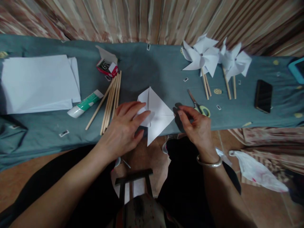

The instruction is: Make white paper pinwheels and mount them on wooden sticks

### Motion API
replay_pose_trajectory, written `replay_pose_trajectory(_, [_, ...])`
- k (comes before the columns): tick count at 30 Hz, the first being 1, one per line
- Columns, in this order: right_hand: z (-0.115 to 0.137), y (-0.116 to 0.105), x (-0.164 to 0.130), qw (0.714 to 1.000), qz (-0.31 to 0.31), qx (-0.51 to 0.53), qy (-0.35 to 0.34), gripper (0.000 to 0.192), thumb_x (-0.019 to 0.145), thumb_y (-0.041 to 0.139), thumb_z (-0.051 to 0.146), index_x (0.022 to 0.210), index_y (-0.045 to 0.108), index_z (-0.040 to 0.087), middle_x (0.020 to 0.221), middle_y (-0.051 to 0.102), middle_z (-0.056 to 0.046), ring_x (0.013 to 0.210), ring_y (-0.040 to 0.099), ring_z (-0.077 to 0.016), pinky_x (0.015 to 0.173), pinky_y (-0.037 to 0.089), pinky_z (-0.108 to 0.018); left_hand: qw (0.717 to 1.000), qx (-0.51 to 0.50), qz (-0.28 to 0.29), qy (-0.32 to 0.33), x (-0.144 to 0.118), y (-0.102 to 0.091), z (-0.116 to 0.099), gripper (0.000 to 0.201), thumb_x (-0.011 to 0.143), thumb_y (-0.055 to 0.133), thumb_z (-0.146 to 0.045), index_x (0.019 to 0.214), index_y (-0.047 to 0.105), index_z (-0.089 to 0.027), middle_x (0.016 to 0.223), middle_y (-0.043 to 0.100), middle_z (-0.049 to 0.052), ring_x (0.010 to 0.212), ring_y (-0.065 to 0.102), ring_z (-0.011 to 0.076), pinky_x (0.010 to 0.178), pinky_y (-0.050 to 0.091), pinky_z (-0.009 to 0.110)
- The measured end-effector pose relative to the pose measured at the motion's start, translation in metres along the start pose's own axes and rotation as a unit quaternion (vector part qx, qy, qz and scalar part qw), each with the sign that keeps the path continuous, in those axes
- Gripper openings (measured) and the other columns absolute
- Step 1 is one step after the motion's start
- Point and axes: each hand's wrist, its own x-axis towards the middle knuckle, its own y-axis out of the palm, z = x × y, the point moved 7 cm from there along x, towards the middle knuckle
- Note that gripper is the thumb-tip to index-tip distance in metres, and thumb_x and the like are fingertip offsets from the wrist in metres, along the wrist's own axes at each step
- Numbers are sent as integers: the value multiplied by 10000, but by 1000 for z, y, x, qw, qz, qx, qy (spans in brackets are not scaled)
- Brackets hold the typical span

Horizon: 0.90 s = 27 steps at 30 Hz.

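- Table: blue-green cloth on top, running from nine to three o'clock, with the folded sheet as the dial's centre.
- Curtain: twelve o'clock, striped, behind the table.
- Stack: white paper, between nine and ten, on the table.
- Pinwheels: white, on wooden sticks, in two clusters at one and two o'clock.
- Left hand: between eight and nine, fingers loosely spread and resting on the folded sheet, thumb standing apart below them.
- Right hand: just past three, fingers curled, thumb and forefinger close together near the sheet's three o'clock corner; cannot tell whether they pinch anything.
- Folded sheet: centre of the dial, its six o'clock tip reaching past the table's near edge.
- Sticks: a loose bundle between nine and ten.
- Tube: nine o'clock, between stack and sticks.
- Box: between ten and eleven, flap up.
- Phone: three o'clock, dark screen.
- Scissors: three o'clock, just beyond the right hand.
- Bracelet: on the right wrist.
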Motion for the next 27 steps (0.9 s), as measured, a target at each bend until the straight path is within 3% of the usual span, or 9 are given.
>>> replay_pose_trajectory(3, [4, 2, 3, 999, 3, -10, -45, 332, 944, 501, 355, 1181, 670, 195, 1172, 727, -99, 1086, 684, -263, 962, 542, -453, 999, 1, 19, 38, -4, 13, -25, 403, 861, 612, -304, 1242, 554, -186, 1369, 561, 136, 1298, 468, 320, 1103, 351, 592])
replay_pose_trajectory(7, [13, 17, 8, 995, 24, -16, -96, 410, 955, 464, 335, 1310, 576, 162, 1298, 655, -136, 1222, 603, -271, 1047, 481, -486, 995, 18, 37, 87, -9, 34, -50, 308, 894, 578, -250, 1187, 591, -153, 1284, 631, 112, 1260, 514, 268, 1137, 321, 569])
replay_pose_trajectory(11, [25, 36, 14, 990, 40, -19, -134, 477, 953, 459, 364, 1354, 519, 113, 1343, 612, -181, 1275, 553, -295, 1083, 439, -517, 994, 56, 1, 93, -9, 38, -53, 230, 941, 496, -151, 1129, 629, -161, 1192, 679, 71, 1205, 544, 212, 1137, 320, 514])
replay_pose_trajectory(14, [31, 42, 17, 989, 38, -15, -144, 488, 957, 450, 372, 1368, 500, 113, 1354, 603, -184, 1281, 548, -295, 1085, 434, -520, 993, 70, 3, 90, -6, 35, -52, 209, 951, 489, -151, 1088, 647, -143, 1105, 700, 72, 1117, 573, 216, 1014, 419, 454])
replay_pose_trajectory(18, [33, 41, 17, 990, 28, -14, -135, 478, 967, 441, 382, 1362, 509, 121, 1337, 617, -181, 1250, 578, -291, 1061, 461, -506, 992, 88, 44, 84, -3, 32, -54, 181, 929, 528, -145, 1056, 649, -100, 1009, 703, 89, 920, 600, 226, 763, 472, 366])
replay_pose_trajectory(23, [25, 31, 15, 993, 17, -26, -111, 462, 967, 452, 380, 1338, 537, 118, 1286, 650, -182, 1184, 625, -292, 996, 514, -481, 988, 97, 75, 93, 0, 38, -62, 130, 914, 544, -117, 983, 652, -99, 929, 690, 85, 828, 605, 220, 724, 476, 342])
replay_pose_trajectory(27, [11, 20, 12, 996, 3, -26, -90, 448, 958, 463, 385, 1325, 555, 145, 1268, 665, -164, 1154, 644, -292, 968, 531, -478, 987, 88, 66, 116, 7, 47, -75, 103, 894, 576, -110, 962, 652, -97, 885, 677, 75, 819, 605, 229, 728, 477, 349])
